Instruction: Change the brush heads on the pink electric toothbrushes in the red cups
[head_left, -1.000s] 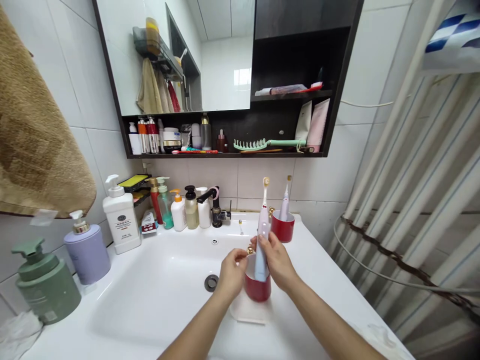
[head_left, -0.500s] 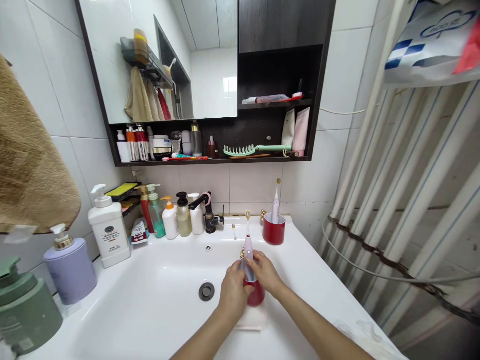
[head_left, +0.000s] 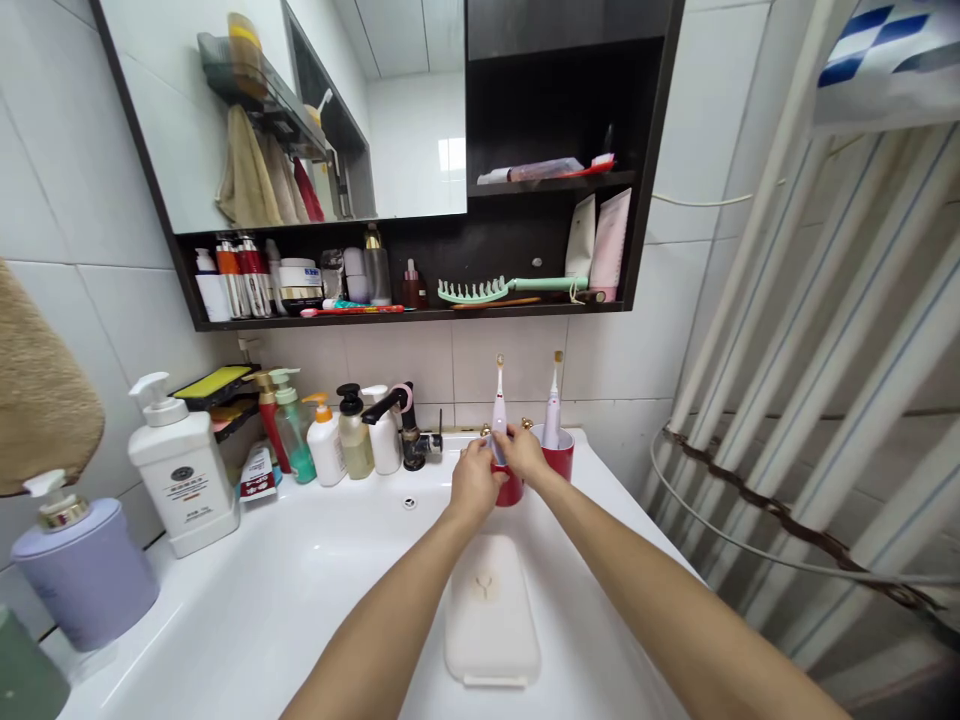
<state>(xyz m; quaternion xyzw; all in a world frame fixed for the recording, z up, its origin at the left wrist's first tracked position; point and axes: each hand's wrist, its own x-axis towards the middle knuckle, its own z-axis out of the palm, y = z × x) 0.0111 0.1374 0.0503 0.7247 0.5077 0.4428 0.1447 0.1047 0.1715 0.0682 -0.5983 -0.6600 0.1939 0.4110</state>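
Observation:
A red cup (head_left: 510, 490) stands at the back of the sink with a pale pink electric toothbrush (head_left: 500, 405) upright in it. My left hand (head_left: 474, 482) is closed around the cup's left side. My right hand (head_left: 526, 456) comes over the cup's right side, its fingers closed at the lower part of the toothbrush handle and partly hiding the rim. Just to the right, a second red cup (head_left: 562, 463) holds another electric toothbrush (head_left: 553, 412). Beneath my forearms, a closed white case (head_left: 491, 615) lies in the sink.
A black faucet (head_left: 411, 430) rises left of the cups. Several pump bottles, among them a white one (head_left: 184, 470) and a purple one (head_left: 86, 570), line the left edge. A dark cabinet (head_left: 420, 318) hangs above; radiator pipes (head_left: 757, 430) run along the right.
Both hands have moved away from me, taking the red cup and its toothbrush to the back beside the other cup. The white case now shows in full.

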